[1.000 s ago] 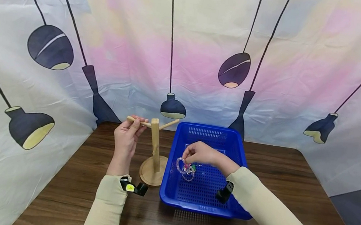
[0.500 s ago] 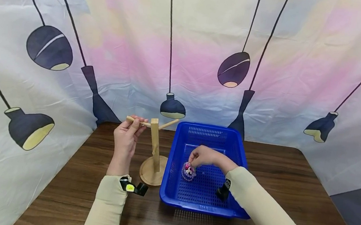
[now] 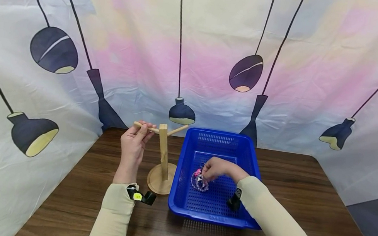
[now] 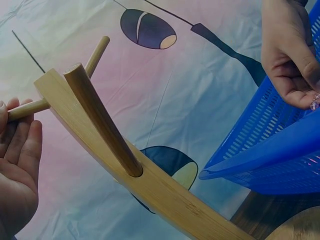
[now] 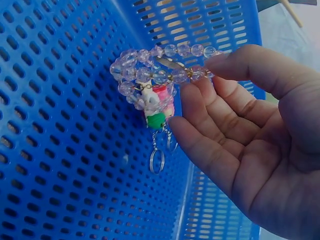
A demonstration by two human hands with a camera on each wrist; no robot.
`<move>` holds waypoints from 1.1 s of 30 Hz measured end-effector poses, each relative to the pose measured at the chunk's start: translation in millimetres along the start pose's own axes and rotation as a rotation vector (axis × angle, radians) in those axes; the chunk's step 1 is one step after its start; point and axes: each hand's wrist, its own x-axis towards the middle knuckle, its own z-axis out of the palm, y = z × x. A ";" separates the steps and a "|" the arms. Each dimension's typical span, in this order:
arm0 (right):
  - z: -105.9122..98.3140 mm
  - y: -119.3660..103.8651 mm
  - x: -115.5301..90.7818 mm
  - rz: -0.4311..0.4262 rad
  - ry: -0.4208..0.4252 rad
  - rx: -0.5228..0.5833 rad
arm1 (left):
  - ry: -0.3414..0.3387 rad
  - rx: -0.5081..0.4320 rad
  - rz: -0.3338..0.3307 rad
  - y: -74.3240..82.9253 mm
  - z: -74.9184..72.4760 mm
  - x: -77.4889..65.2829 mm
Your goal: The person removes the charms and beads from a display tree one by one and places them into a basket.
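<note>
A wooden stand (image 3: pixel 163 150) with a round base and slanted pegs stands left of the basket. My left hand (image 3: pixel 133 142) grips one upper peg (image 4: pixel 31 109) between thumb and fingers. Inside the blue basket, my right hand (image 3: pixel 219 169) pinches a string of clear, pinkish beads (image 5: pixel 145 74), looped like a bracelet, between thumb and fingertips. Behind the beads in the right wrist view are small keychain figures (image 5: pixel 159 119) in white, pink and green, with metal split rings (image 5: pixel 157 162) below. The beads partly hide the figures.
The blue perforated basket (image 3: pixel 212 218) sits on the dark wood table (image 3: pixel 292 192), its left rim close to the stand's base. A cloth backdrop (image 3: pixel 147 51) printed with hanging lamps closes off the back.
My right hand has shifted slightly right and lower in the basket with the beads. A pink figure now shows beside them. My left hand stays on the peg.
</note>
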 end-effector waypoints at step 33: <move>3.8 26.2 18.3 0.105 0.139 0.099 | -0.006 0.017 0.002 -1.4 -1.4 0.3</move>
